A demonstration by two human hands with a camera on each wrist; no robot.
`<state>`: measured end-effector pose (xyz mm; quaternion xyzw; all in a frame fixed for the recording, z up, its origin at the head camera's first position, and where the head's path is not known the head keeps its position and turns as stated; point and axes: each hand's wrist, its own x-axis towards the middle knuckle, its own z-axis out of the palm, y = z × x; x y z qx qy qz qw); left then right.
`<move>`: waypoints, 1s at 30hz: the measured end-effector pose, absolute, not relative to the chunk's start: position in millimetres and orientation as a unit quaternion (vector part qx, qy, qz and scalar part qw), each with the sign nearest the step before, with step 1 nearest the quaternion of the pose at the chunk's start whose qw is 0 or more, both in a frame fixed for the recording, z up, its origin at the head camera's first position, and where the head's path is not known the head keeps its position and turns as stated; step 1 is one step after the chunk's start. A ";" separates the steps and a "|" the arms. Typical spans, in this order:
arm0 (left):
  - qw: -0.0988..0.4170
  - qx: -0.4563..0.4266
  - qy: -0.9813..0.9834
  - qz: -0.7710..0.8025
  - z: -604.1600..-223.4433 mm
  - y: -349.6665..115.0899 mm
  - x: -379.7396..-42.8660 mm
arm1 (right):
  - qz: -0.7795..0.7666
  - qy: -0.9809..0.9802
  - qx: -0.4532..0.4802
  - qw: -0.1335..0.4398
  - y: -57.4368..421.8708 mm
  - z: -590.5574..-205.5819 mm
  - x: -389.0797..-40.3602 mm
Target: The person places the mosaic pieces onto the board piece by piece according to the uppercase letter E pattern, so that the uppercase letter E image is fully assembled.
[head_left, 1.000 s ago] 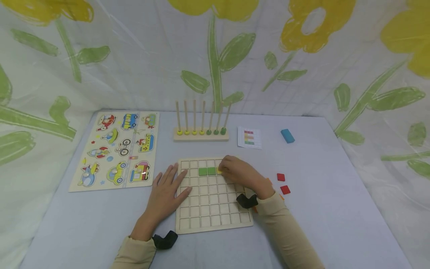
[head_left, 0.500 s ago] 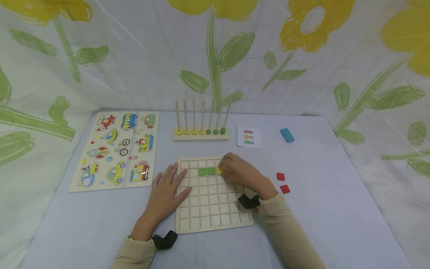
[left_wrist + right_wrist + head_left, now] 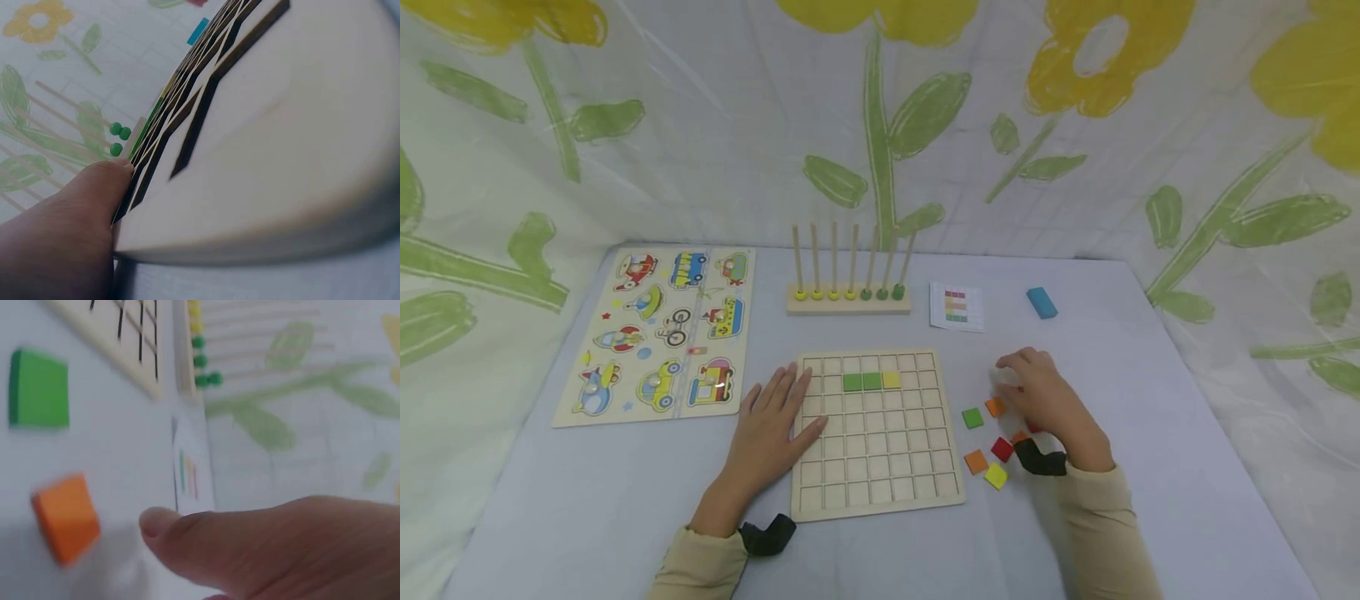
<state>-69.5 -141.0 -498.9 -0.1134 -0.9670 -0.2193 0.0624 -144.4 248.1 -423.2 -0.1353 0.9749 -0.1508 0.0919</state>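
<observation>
A wooden grid board [image 3: 857, 446] lies before me, with two green tiles [image 3: 862, 382] and a yellow tile [image 3: 891, 380] side by side in its second row. My left hand [image 3: 767, 421] rests with spread fingers on the board's left edge; its thumb [image 3: 94, 187] shows at the rim in the left wrist view. Right of the board, my right hand [image 3: 1045, 400] hovers over loose square tiles, fingers loosely bent, nothing seen between them. Closest to its fingertips is an orange tile [image 3: 995, 407], beside a green tile [image 3: 973, 417]. The hand partly covers other tiles.
Nearer me lie a red tile [image 3: 1002, 450], an orange tile [image 3: 976, 462] and a yellow tile [image 3: 996, 476]. Behind the board stand a peg rack with beads [image 3: 848, 307], a pattern card [image 3: 957, 307] and a blue block [image 3: 1042, 302]. A vehicle puzzle [image 3: 655, 337] lies left.
My right hand has let go of the yellow tile, which now lies in the grid beside the green ones, and has moved right over the loose tiles. The left hand stays in place.
</observation>
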 end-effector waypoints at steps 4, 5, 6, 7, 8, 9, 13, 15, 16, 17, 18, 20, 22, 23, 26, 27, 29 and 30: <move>0.062 -0.112 -0.967 -0.220 -499.7 -141.7 -69.7 | -0.136 0.978 -0.091 0.126 270.0 -420.9 -139.6; 0.063 -0.110 -0.967 -0.222 -500.1 -141.8 -69.9 | -0.135 0.978 -0.083 0.137 273.5 -420.7 -139.2; 0.065 -0.109 -0.966 -0.225 -500.1 -141.6 -70.0 | -0.135 0.977 -0.075 0.150 276.1 -420.7 -139.0; 0.067 -0.107 -0.965 -0.230 -500.7 -141.5 -70.2 | -0.133 0.976 -0.068 0.161 278.3 -421.3 -138.9; 0.070 -0.105 -0.964 -0.233 -501.2 -141.4 -70.5 | -0.134 0.974 -0.062 0.173 279.9 -422.3 -139.1; 0.074 -0.103 -0.963 -0.237 -501.7 -141.3 -70.7 | -0.136 0.972 -0.059 0.183 280.6 -423.3 -139.2; 0.081 -0.098 -0.961 -0.247 -503.4 -140.9 -71.2 | -0.147 0.967 -0.046 0.201 281.5 -429.4 -140.7; 0.080 -0.098 -0.960 -0.250 -503.5 -140.5 -71.1 | -0.155 0.967 -0.051 0.198 280.5 -431.5 -141.5; 0.080 -0.098 -0.960 -0.249 -503.5 -140.5 -71.1 | -0.156 0.967 -0.053 0.195 279.7 -432.5 -141.9; 0.078 -0.099 -0.960 -0.250 -503.4 -140.7 -71.1 | -0.156 0.968 -0.058 0.190 278.8 -432.9 -142.1; 0.076 -0.099 -0.961 -0.248 -503.6 -140.9 -71.0 | -0.156 0.968 -0.064 0.186 277.9 -433.5 -142.4; 0.070 -0.101 -0.962 -0.242 -503.8 -141.1 -70.8 | -0.155 0.969 -0.076 0.179 276.8 -434.5 -142.6; 0.065 -0.103 -0.964 -0.237 -504.1 -141.4 -70.6 | -0.156 0.969 -0.082 0.173 276.4 -435.5 -142.6; 0.063 -0.105 -0.964 -0.235 -504.2 -141.5 -70.5 | -0.159 0.969 -0.083 0.172 276.4 -435.8 -142.5; 0.066 -0.112 -0.964 -0.233 -503.7 -141.5 -70.1 | -0.169 0.967 -0.085 0.170 277.1 -437.3 -142.7; 0.068 -0.115 -0.963 -0.233 -503.6 -141.6 -70.1 | -0.171 0.967 -0.084 0.168 277.2 -437.8 -142.8; 0.074 -0.119 -0.963 -0.231 -503.1 -141.7 -70.1 | -0.174 0.968 -0.083 0.164 277.6 -438.9 -142.9; 0.076 -0.121 -0.963 -0.229 -503.2 -141.8 -70.1 | -0.175 0.968 -0.082 0.163 277.8 -439.3 -142.8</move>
